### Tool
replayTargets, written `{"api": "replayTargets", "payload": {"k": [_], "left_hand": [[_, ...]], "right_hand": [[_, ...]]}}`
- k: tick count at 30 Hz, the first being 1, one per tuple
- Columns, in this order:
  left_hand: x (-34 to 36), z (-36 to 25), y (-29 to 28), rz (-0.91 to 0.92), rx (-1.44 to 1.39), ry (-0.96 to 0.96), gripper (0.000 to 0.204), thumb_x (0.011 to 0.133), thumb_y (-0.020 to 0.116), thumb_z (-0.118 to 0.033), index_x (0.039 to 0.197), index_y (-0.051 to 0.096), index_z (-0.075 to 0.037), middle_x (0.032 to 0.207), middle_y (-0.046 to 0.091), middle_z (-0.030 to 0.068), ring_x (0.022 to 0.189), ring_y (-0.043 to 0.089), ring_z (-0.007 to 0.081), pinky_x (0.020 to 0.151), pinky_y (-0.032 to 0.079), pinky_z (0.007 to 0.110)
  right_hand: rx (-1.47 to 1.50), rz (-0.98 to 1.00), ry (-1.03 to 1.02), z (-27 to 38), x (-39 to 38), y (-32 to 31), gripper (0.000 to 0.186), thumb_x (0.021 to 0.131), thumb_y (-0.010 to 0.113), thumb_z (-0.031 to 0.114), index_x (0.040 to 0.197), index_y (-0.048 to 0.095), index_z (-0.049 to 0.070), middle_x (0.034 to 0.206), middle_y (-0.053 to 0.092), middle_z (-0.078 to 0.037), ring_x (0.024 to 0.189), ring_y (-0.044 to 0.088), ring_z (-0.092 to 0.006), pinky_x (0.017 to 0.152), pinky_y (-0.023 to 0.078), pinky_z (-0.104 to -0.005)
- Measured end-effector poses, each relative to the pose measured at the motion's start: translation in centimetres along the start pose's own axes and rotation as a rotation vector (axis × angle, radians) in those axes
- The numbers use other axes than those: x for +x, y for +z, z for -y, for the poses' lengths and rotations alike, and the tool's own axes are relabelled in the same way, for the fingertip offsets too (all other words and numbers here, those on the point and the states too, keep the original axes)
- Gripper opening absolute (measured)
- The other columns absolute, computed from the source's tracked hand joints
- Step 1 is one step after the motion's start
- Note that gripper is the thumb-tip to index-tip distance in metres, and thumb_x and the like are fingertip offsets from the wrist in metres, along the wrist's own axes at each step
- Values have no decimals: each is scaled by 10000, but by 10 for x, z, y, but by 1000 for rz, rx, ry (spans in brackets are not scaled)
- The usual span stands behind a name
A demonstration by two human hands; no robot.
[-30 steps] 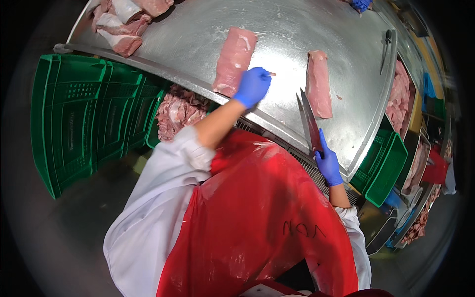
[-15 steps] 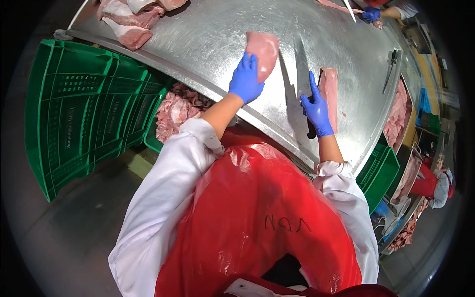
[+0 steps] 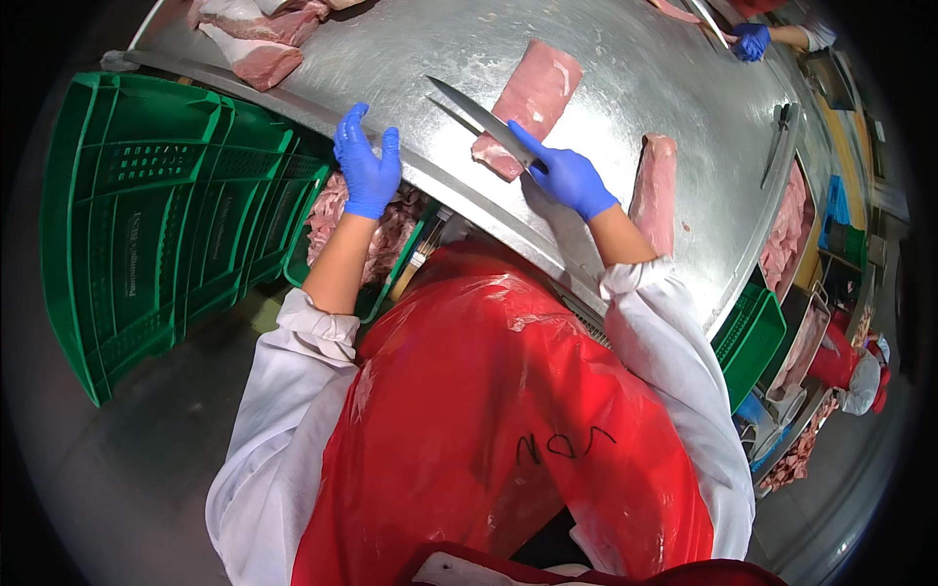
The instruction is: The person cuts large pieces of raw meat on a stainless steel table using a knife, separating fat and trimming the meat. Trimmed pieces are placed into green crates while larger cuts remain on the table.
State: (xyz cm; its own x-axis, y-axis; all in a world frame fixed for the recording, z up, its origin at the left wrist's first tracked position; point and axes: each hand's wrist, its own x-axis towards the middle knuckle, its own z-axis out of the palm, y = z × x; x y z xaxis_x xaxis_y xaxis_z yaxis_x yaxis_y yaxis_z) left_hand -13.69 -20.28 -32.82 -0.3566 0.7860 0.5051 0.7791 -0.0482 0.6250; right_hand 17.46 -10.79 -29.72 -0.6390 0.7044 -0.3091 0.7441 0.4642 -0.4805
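The right hand (image 3: 575, 181) grips a knife (image 3: 486, 117) by the handle, index finger laid along the blade, presumably to steady it. The blade crosses over the near end of the wide loin (image 3: 542, 88); whether it touches the meat cannot be determined. A shadow beneath suggests that the tip stands clear of the desk (image 3: 391, 59). The left hand (image 3: 368, 163) is empty, fingers spread, left of the wide loin and apart from it, above the desk's near rim; the position appears to keep it off the blade.

A narrow loin (image 3: 655, 190) lies right of the wide loin, separated by bare metal that gives the right wrist room. Left of the wide loin the metal is bare as far as the rim. Below that rim, nearer the person than the wide loin, sit meat trimmings (image 3: 324, 210), beside an upright green crate (image 3: 147, 234). Farther right of the wide loin, a spare knife (image 3: 778, 142) rests near the desk's right edge; raw cuts (image 3: 264, 61) occupy the far left corner.
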Motion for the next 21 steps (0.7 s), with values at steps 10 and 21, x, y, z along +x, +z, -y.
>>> {"api": "replayTargets", "payload": {"k": [10,21], "left_hand": [[-25,-27,36,105,-161,-56,229,817,750,-139,966,619,-26,904,620,129,840,608,284,774,493,383],[-44,-64,116,342,-152,-375,171,829,692,-195,822,682,-24,759,695,170,681,675,292,675,537,399]], "right_hand": [[787,180,332,-29,-228,11,799,864,597,-3,1572,311,231,732,628,-58,553,532,-93,570,479,-255],[657,-215,248,-15,-63,24,764,893,656,258,1567,298,281,660,627,-146,571,626,-219,637,524,-354]]}}
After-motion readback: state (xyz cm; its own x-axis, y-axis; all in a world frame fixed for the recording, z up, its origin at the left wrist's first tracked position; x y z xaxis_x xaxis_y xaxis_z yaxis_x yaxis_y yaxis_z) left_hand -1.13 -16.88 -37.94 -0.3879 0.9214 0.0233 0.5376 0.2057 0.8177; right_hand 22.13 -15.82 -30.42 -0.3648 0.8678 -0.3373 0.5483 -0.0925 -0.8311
